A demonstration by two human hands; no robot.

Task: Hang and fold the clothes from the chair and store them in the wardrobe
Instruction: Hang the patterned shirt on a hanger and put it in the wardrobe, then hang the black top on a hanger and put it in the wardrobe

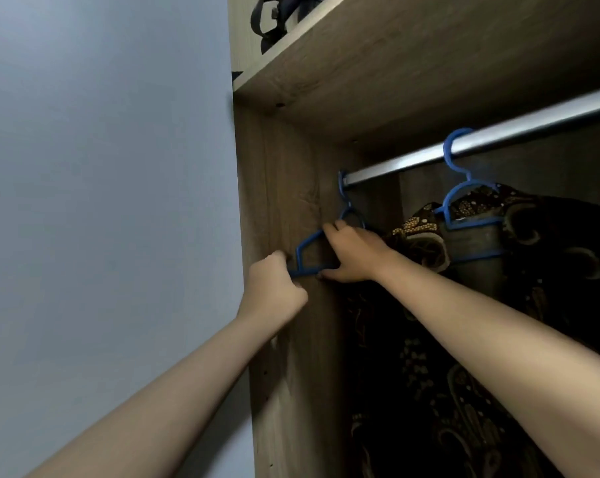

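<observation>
Blue hanger (303,251) gripped by left hand (274,288) and right hand (352,257), batik garment (533,270) crowding rail (498,132).

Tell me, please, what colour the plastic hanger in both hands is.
Blue; the plastic hanger shows best in the head view.

Wall (101,167): plain pale blue-grey, matt, filling the left of the view. Wardrobe side panel (284,201): light oak-grain board, upright, meeting the wall along its left edge. Upper shelf (412,63): same oak-grain board, seen from below, with dark straps (267,19) resting on top at its left end. Interior: dim and shadowed; light falls from the left.
</observation>
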